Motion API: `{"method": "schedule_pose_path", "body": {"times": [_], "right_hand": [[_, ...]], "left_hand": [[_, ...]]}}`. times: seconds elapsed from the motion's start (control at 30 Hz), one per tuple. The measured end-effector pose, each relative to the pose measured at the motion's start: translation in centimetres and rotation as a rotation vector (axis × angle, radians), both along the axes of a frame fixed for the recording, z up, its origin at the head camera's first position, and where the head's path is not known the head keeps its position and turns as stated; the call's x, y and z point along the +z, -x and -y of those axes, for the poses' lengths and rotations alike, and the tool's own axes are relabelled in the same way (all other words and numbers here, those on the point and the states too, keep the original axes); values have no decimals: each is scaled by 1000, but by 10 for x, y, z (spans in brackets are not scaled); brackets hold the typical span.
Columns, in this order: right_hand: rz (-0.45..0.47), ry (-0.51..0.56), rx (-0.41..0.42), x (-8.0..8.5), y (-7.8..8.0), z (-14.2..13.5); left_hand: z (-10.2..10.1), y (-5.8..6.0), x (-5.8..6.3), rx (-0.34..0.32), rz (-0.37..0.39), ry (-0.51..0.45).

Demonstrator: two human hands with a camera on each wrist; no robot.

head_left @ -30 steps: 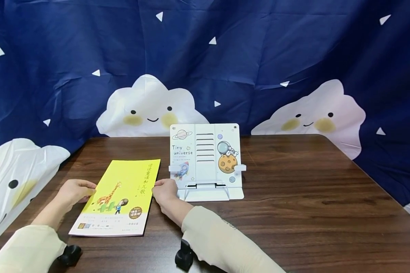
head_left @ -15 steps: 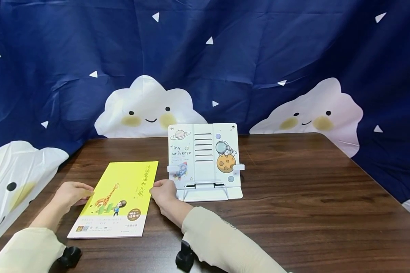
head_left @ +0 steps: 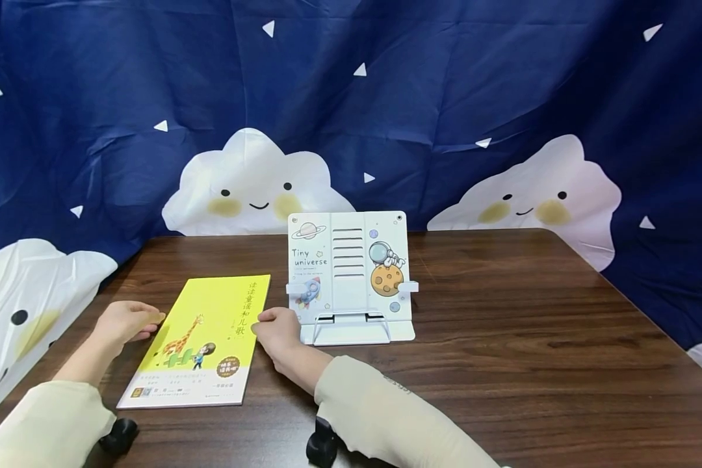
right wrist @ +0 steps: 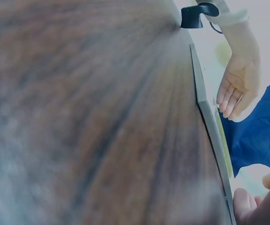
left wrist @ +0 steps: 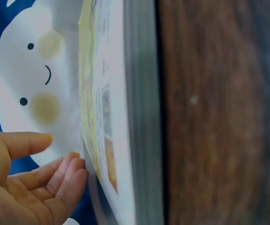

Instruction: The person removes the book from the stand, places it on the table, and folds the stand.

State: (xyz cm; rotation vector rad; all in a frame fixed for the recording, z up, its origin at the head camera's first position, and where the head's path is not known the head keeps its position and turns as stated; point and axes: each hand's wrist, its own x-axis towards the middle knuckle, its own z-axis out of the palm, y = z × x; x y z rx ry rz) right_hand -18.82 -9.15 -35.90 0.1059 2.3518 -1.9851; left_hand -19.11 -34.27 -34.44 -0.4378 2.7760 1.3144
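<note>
A yellow book (head_left: 210, 312) with a giraffe and a child on its cover lies flat on the table, left of centre. My left hand (head_left: 125, 322) is at its left edge; the left wrist view shows the loosely bent fingers (left wrist: 66, 183) beside the book, thumb apart from them. At the right edge is my right hand (head_left: 279, 330), its fingertips against or very near the book. In the right wrist view the right thumb and fingers (right wrist: 242, 204) stand apart beside the edge. Just right of that hand stands a white book stand (head_left: 349, 260) with space drawings.
The stand has side clips (head_left: 409, 286) and a wire page holder at its foot. Brown wooden table (head_left: 520, 338) extends to the right. Behind it hangs a blue curtain (head_left: 421, 97) with clouds. Black devices (head_left: 322, 443) sit at both wrists.
My left hand has risen slightly and shifted along the book's left edge. The right hand has moved slightly left. The view has shifted a little; the book stays flat.
</note>
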Motion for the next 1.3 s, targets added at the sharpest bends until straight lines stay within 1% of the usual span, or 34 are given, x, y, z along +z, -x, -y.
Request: {"method": "schedule_pose_path", "body": {"times": [0.07, 0.1, 0.23, 0.3, 0.37, 0.47, 0.53, 0.57, 0.6, 0.63, 0.7, 0.77, 0.8, 0.83, 0.87, 0.93, 0.97, 1.0, 1.03, 1.1, 1.17, 1.23, 1.27, 1.3], "right_hand": [[-12, 16, 10, 2, 1, -1], [-17, 34, 16, 3, 1, -1], [-31, 128, 55, 8, 4, -5], [-28, 174, 78, 12, 6, -8], [-24, 206, 97, 16, 8, -11], [-33, 210, 133, 23, 10, -18], [-59, 181, 156, 29, 11, -24], [-75, 163, 168, 32, 11, -27], [-92, 137, 178, 36, 11, -30], [-113, 109, 184, 39, 12, -33], [-147, 75, 190, 46, 12, -39], [-173, 57, 197, 51, 13, -45], [-182, 54, 196, 53, 13, -48], [-189, 55, 196, 55, 14, -51], [-194, 60, 195, 58, 15, -54], [-209, 65, 194, 62, 16, -60], [-217, 65, 193, 65, 18, -63], [-226, 63, 194, 67, 19, -67], [-239, 51, 195, 69, 20, -70], [-263, 36, 200, 73, 22, -77], [-291, 12, 197, 76, 24, -85], [-297, 14, 191, 79, 25, -94], [-297, 21, 185, 81, 26, -98], [-297, 28, 176, 82, 27, -102]], "left_hand": [[6, 8, -6, 12, -7, 8], [10, 13, -11, 7, -13, 23], [31, 36, -37, -11, -44, 57], [38, 46, -48, -23, -64, 81], [41, 53, -53, -22, -80, 84], [41, 63, -54, -21, -108, 95], [38, 68, -50, -34, -125, 82], [35, 68, -46, -39, -127, 65], [30, 67, -38, -56, -121, 38], [24, 65, -31, -48, -116, 19], [7, 57, -13, -34, -107, -25], [-13, 44, 11, -65, -107, -69], [-23, 37, 20, -84, -115, -79], [-33, 32, 27, -85, -128, -79], [-41, 27, 35, -116, -141, -86], [-54, 20, 47, -177, -155, -99], [-60, 19, 49, -177, -159, -96], [-62, 20, 49, -191, -162, -107], [-60, 25, 44, -206, -173, -132], [-58, 32, 39, -224, -186, -160], [-61, 35, 37, -236, -191, -179], [-68, 34, 40, -237, -205, -198], [-76, 28, 47, -225, -207, -195], [-82, 25, 51, -220, -219, -210]]}}
